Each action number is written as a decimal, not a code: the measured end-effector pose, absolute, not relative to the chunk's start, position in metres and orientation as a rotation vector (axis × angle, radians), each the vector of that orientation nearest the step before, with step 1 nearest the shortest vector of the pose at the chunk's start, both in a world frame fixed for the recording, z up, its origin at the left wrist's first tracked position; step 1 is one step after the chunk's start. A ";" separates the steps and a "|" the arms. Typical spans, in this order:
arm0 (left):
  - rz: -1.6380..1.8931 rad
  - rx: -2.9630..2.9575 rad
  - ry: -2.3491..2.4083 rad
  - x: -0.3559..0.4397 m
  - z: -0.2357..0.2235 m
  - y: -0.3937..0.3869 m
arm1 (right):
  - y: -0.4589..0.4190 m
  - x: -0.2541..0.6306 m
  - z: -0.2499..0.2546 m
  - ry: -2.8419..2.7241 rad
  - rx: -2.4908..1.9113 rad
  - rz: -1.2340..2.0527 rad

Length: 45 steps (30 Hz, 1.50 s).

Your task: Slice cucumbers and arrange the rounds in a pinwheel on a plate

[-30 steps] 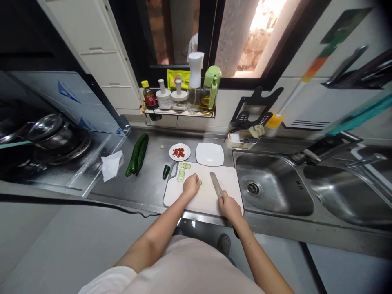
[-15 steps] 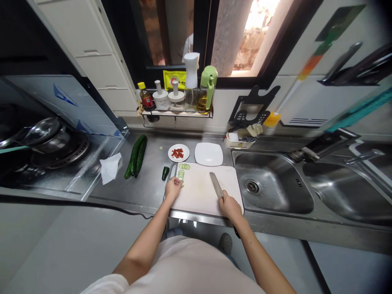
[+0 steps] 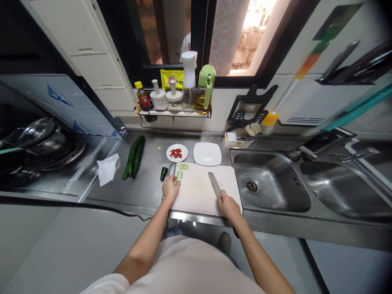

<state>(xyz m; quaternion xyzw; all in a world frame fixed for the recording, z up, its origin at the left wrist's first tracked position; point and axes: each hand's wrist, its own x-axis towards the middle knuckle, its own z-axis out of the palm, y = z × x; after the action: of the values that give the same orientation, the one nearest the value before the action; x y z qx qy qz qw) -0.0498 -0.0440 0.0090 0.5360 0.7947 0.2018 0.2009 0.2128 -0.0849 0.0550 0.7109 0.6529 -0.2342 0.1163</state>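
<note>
A white cutting board point(image 3: 202, 196) lies on the steel counter in front of me. My right hand point(image 3: 228, 205) is closed on the handle of a knife point(image 3: 214, 184), whose blade rests flat on the board and points away from me. My left hand point(image 3: 170, 188) sits at the board's left edge, fingers curled against a row of cucumber slices point(image 3: 180, 173). Whether it pinches a slice is hidden. A dark green cucumber end point(image 3: 163, 173) lies just left of the board.
Two whole cucumbers point(image 3: 134, 156) and a crumpled tissue point(image 3: 106, 168) lie to the left. Behind the board stand a small dish of red bits point(image 3: 177, 152) and an empty white plate point(image 3: 207, 154). A double sink point(image 3: 269, 188) is at the right, a condiment rack point(image 3: 174, 102) under the window.
My left hand has moved from the middle of the board to its left edge, beside the slices. The right hand with the knife has stayed put.
</note>
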 end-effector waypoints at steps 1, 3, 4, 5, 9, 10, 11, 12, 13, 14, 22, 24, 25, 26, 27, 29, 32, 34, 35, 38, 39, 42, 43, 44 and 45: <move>0.564 1.510 2.206 -0.048 0.010 -0.041 | -0.085 0.213 0.055 1.911 2.083 -0.687; 0.560 1.522 2.189 -0.043 0.013 -0.035 | -0.085 0.213 0.055 1.910 2.087 -0.680; 0.557 1.526 2.189 -0.041 0.015 -0.031 | -0.086 0.213 0.054 1.912 2.089 -0.674; 0.554 1.530 2.191 -0.038 0.017 -0.027 | -0.086 0.213 0.054 1.917 2.090 -0.666; 0.536 1.580 2.190 -0.027 0.025 -0.009 | -0.086 0.213 0.053 1.933 2.085 -0.641; 0.526 1.594 2.189 -0.025 0.026 -0.004 | -0.086 0.212 0.053 1.931 2.085 -0.639; 0.514 1.607 2.187 -0.023 0.027 0.000 | -0.085 0.212 0.053 1.928 2.085 -0.638; 0.499 1.619 2.186 -0.022 0.027 0.005 | -0.085 0.212 0.053 1.925 2.086 -0.639; 0.481 1.632 2.186 -0.020 0.028 0.009 | -0.085 0.212 0.053 1.920 2.085 -0.642; 0.460 1.646 2.189 -0.019 0.028 0.014 | -0.085 0.212 0.054 1.915 2.084 -0.646; 0.270 1.733 2.243 -0.015 0.022 0.033 | -0.085 0.211 0.055 1.892 2.096 -0.681; 0.281 1.752 2.240 -0.015 0.021 0.034 | -0.085 0.211 0.054 1.897 2.100 -0.681; 0.296 1.756 2.239 -0.016 0.020 0.034 | -0.085 0.212 0.054 1.898 2.103 -0.678; 0.310 1.757 2.237 -0.016 0.020 0.034 | -0.085 0.212 0.053 1.897 2.104 -0.676; 0.326 1.755 2.233 -0.016 0.020 0.035 | -0.085 0.212 0.053 1.894 2.103 -0.676; 0.352 1.747 2.216 -0.015 0.021 0.035 | -0.085 0.213 0.053 1.887 2.100 -0.676; 0.397 1.704 2.178 -0.014 0.024 0.034 | -0.085 0.212 0.054 1.889 2.090 -0.670; 0.440 1.641 2.152 -0.012 0.024 0.032 | -0.085 0.212 0.054 1.893 2.085 -0.664; 0.465 1.603 2.130 -0.011 0.024 0.031 | -0.085 0.212 0.055 1.894 2.083 -0.662; 0.536 1.476 2.026 -0.005 0.020 0.023 | -0.085 0.212 0.054 1.890 2.081 -0.662; 0.553 1.441 1.989 -0.003 0.017 0.019 | -0.085 0.212 0.054 1.888 2.082 -0.663; 0.575 1.404 1.908 0.006 0.009 0.008 | -0.085 0.212 0.053 1.892 2.087 -0.665; 0.575 1.414 1.885 0.008 0.006 0.004 | -0.085 0.212 0.053 1.894 2.089 -0.664; 0.574 1.428 1.867 0.011 0.004 0.001 | -0.085 0.212 0.053 1.896 2.090 -0.663; 0.571 1.443 1.853 0.013 0.002 -0.002 | -0.085 0.212 0.053 1.896 2.091 -0.665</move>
<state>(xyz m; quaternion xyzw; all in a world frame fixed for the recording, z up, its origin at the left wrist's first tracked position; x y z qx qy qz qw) 0.0125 -0.0020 0.0017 0.5583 0.7169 0.2209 0.3545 0.2122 -0.0850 0.0533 0.7157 0.6492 -0.2275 0.1206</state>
